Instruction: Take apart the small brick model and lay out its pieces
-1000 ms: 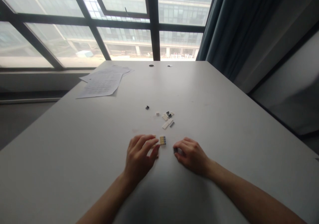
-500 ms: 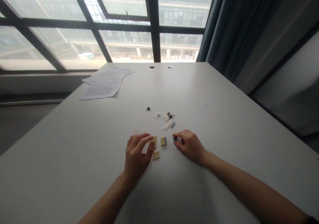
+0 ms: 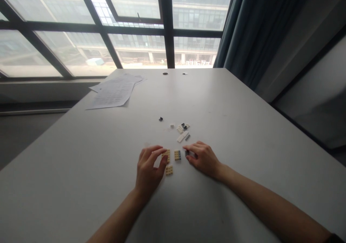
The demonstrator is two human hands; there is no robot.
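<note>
My left hand (image 3: 151, 167) has its thumb and fingers closed about a tan studded building plate (image 3: 168, 156) at the table's near middle. Just below that plate lies a smaller tan plate (image 3: 169, 170), touching or nearly touching my thumb. Between my hands is a block of tan and grey studded plates (image 3: 177, 155), which neither hand touches. On its right side, my right hand (image 3: 204, 158) pinches a small dark grey brick piece (image 3: 187, 152) between thumb and fingers, partly hidden by them.
Beyond my hands lie long white tiles (image 3: 182, 136), a grey strip (image 3: 187, 137), cream plates with black pieces (image 3: 183, 127), a small white piece (image 3: 172, 126) and a dark piece (image 3: 160, 119). Papers (image 3: 113, 93) rest at the far left of the white table (image 3: 229, 135).
My right hand has shifted slightly left with the dark grey piece, closer to the tan and grey block. My left hand stays about where it was.
</note>
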